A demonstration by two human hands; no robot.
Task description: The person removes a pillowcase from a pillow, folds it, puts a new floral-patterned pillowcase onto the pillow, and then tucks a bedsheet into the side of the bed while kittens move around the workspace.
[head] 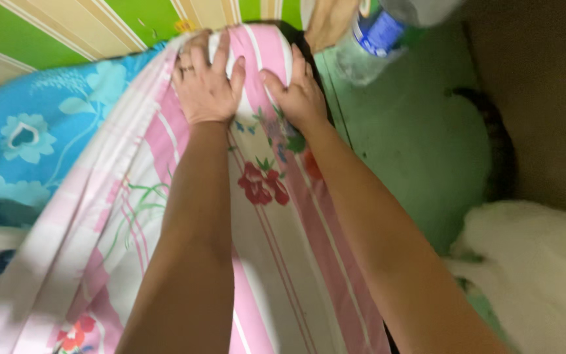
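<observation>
I see one pink striped sheet (276, 216) under both hands. My left hand (207, 82) and right hand (299, 95) press flat on it, fingers spread. One blue floral cloth (40, 137) lies left; one bottle (378, 33) stands right of them.

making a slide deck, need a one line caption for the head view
Both hands, left hand and right hand, press flat on a pink striped floral sheet beside a blue floral cloth.

Both arms reach forward, left hand (206, 84) and right hand (299, 94) side by side, palms down, fingers spread.
</observation>
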